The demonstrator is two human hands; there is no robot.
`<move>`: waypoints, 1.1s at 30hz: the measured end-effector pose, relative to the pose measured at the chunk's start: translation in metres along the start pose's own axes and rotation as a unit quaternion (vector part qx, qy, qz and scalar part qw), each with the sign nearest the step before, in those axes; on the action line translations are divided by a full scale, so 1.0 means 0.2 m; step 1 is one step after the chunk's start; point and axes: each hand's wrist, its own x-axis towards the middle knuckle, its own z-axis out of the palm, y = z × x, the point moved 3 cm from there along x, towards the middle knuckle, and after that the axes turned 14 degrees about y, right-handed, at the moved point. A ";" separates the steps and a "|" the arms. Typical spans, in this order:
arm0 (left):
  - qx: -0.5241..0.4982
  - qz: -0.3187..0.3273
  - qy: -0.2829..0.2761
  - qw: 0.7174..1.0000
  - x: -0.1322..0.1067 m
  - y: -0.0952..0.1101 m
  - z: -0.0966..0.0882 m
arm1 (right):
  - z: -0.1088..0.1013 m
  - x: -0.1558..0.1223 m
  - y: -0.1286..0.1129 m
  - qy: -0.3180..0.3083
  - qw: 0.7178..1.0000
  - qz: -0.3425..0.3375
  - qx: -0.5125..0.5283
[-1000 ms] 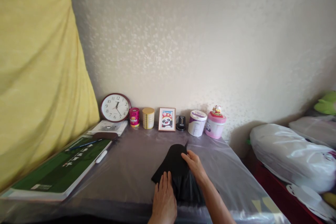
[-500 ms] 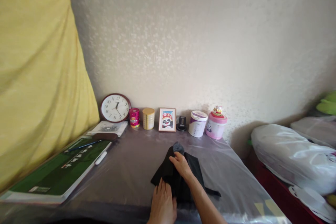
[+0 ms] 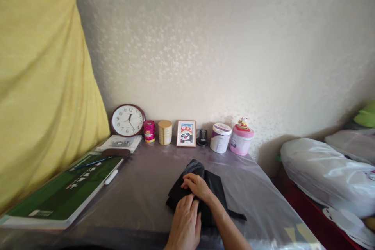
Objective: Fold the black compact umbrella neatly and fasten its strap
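A black plastic bag point(image 3: 215, 189) lies partly folded on the plastic-covered table point(image 3: 140, 191), near the front edge. My left hand point(image 3: 185, 224) rests flat on the bag's near left part, fingers stretched out together. My right hand point(image 3: 197, 186) reaches across from the right and curls its fingers over a fold of the bag just beyond the left fingertips. The far end of the bag bulges up behind the right hand.
Along the wall stand a round clock point(image 3: 128, 120), a pink tin point(image 3: 149, 131), a yellow tin point(image 3: 165, 132), a panda picture frame point(image 3: 186, 133), a small black object point(image 3: 202, 137), a white tub point(image 3: 220, 137) and a pink jar point(image 3: 241, 139). A green book point(image 3: 63, 193) with pens lies left. White bags point(image 3: 325, 174) sit right.
My right hand has drawn the far part of the bag back toward me and to the left, folding it over. My left hand has slid slightly forward on the bag.
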 end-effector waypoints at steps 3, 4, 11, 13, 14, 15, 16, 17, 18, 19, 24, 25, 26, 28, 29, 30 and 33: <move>0.023 -0.003 0.004 1.000 -0.03 -0.02 0.10 | 0.00 -0.01 -0.02 -0.033 0.999 -0.014 -0.010; 0.036 -0.007 0.003 0.999 -0.04 -0.03 0.12 | -0.01 -0.02 -0.03 -0.042 0.999 -0.022 -0.015; 0.095 0.008 0.022 0.995 -0.13 -0.07 0.23 | -0.08 -0.15 -0.10 -0.011 0.985 -0.159 -0.059; 0.104 0.018 0.032 0.994 -0.14 -0.08 0.23 | -0.11 -0.17 -0.09 0.020 0.973 -0.213 -0.084; 0.109 0.022 0.035 0.993 -0.14 -0.08 0.23 | -0.12 -0.17 -0.07 0.029 0.968 -0.233 -0.094; 0.113 0.026 0.036 0.993 -0.15 -0.08 0.23 | -0.13 -0.16 -0.05 0.036 0.962 -0.249 -0.104; 0.115 0.031 0.032 0.992 -0.15 -0.09 0.24 | -0.13 -0.15 -0.03 0.041 0.957 -0.261 -0.117; 0.117 0.033 0.026 0.992 -0.16 -0.09 0.24 | -0.13 -0.13 -0.01 0.046 0.953 -0.270 -0.130; 0.117 0.035 0.017 0.992 -0.16 -0.10 0.24 | -0.13 -0.11 0.02 0.050 0.950 -0.274 -0.143; 0.117 0.034 0.008 0.993 -0.16 -0.10 0.24 | -0.13 -0.08 0.04 0.052 0.947 -0.275 -0.156; 0.108 0.018 -0.025 0.994 -0.16 -0.11 0.24 | -0.11 0.07 0.12 0.043 0.943 -0.257 -0.207; 0.105 0.015 -0.029 0.994 -0.16 -0.11 0.24 | -0.11 0.10 0.13 0.039 0.944 -0.247 -0.214; 0.102 0.012 -0.033 0.994 -0.16 -0.11 0.24 | -0.11 0.13 0.14 0.037 0.946 -0.236 -0.219; 0.095 0.004 -0.041 0.995 -0.16 -0.11 0.24 | -0.11 0.19 0.15 0.035 0.951 -0.208 -0.226; 0.091 -0.001 -0.045 0.995 -0.16 -0.11 0.25 | -0.11 0.21 0.16 0.039 0.954 -0.191 -0.226; 0.087 -0.006 -0.050 0.995 -0.16 -0.12 0.25 | -0.12 0.24 0.17 0.044 0.958 -0.174 -0.226; 0.078 -0.026 -0.068 0.994 -0.17 -0.12 0.26 | -0.12 0.30 0.20 0.073 0.963 -0.129 -0.225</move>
